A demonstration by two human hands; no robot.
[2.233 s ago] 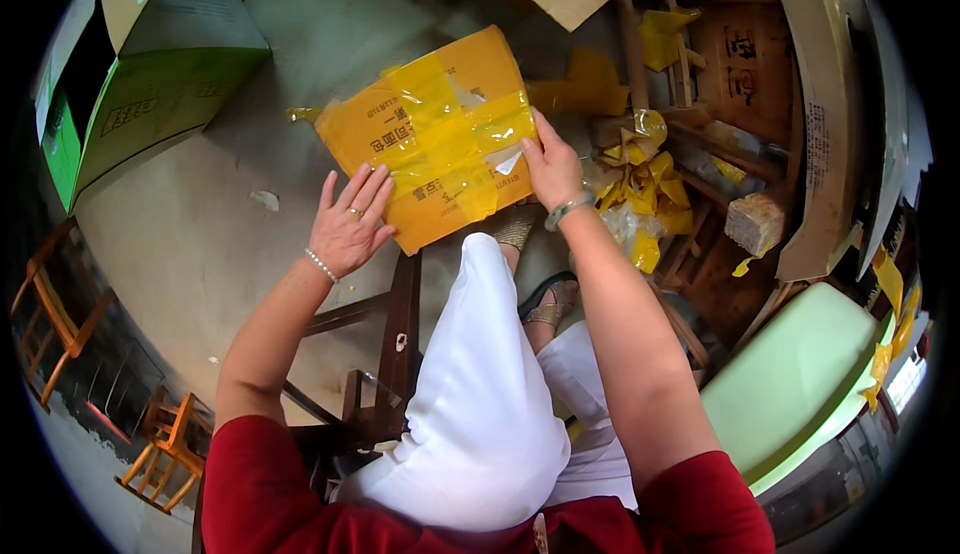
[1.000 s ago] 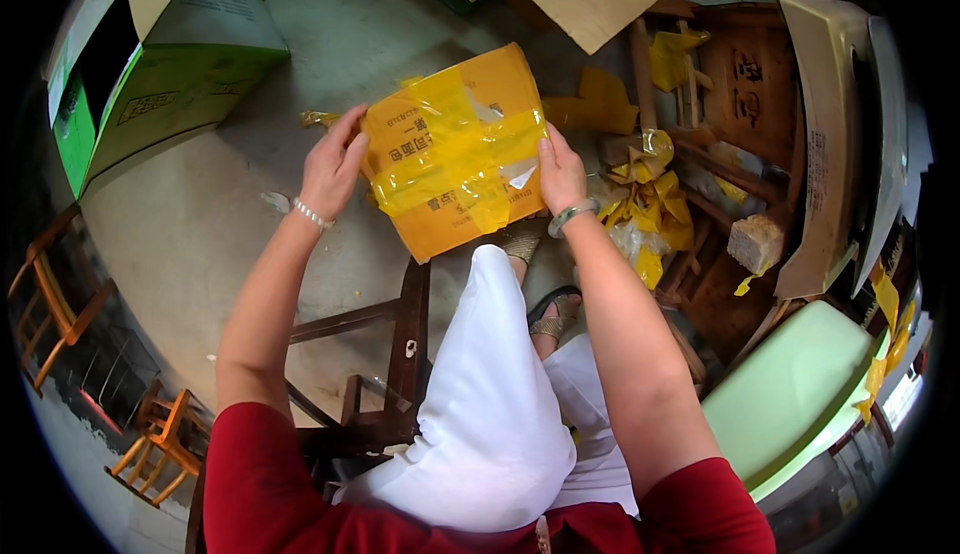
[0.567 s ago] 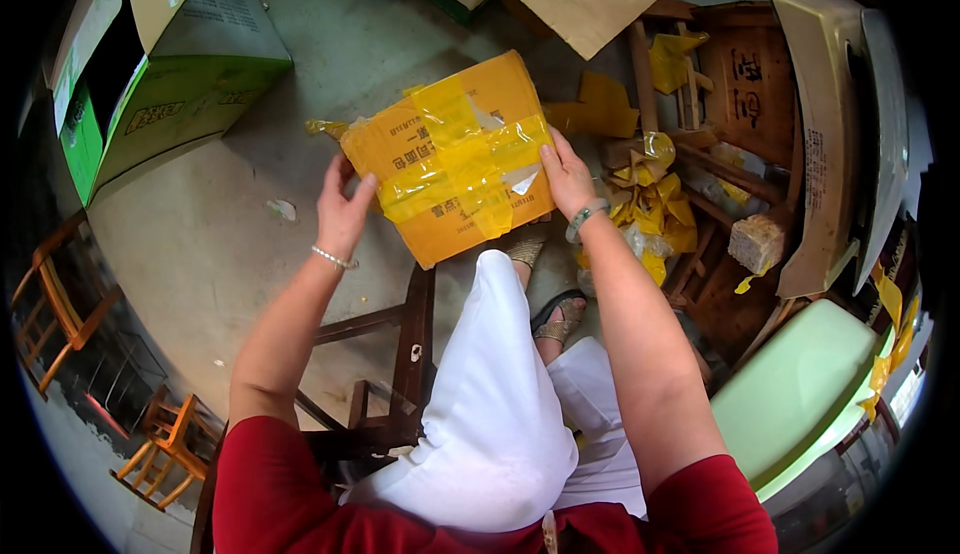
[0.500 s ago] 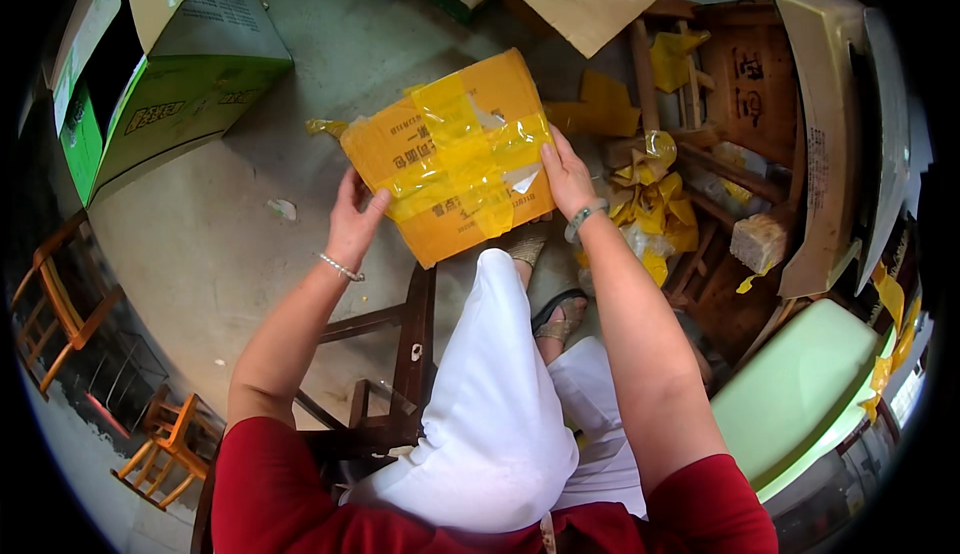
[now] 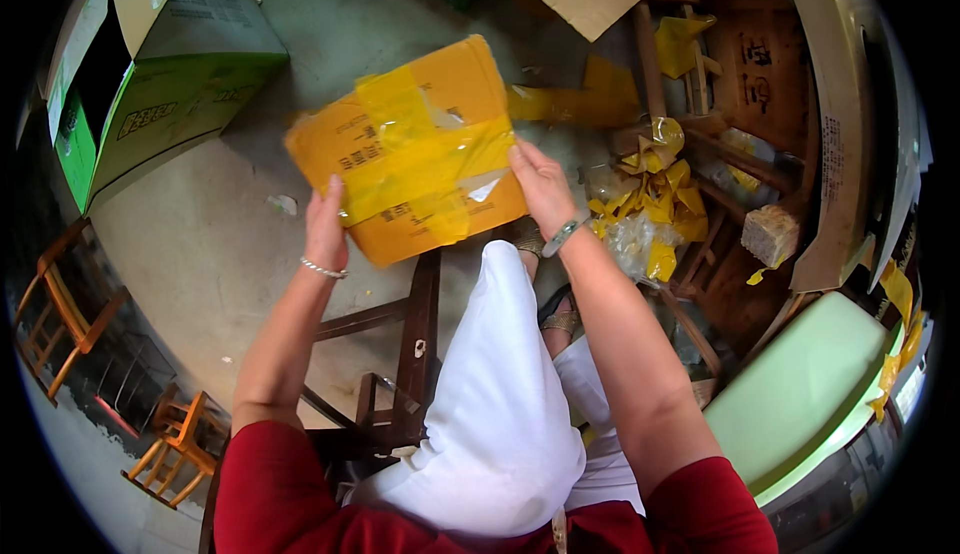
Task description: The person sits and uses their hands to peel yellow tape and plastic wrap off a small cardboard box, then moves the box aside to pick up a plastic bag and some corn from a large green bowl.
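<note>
A flattened orange-brown cardboard box with dark print is held up in front of me above my knees, tilted. Wide yellow tape crosses its face, and a small white torn patch shows near its right edge. My left hand grips the lower left edge, thumb on the face, the other fingers mostly hidden behind. On the right edge my right hand is closed in the same way, its thumb on top. The box's underside is out of sight.
An open green carton stands at the far left. To the right lie crumpled yellow tape and plastic, an upturned wooden stool and a pale green tub. Small wooden chairs are at lower left. Dark wooden legs stand beside my knee.
Both hands have moved the flattened box left and slightly up. My left hand has shifted down its edge relative to the corner, and the view has turned slightly.
</note>
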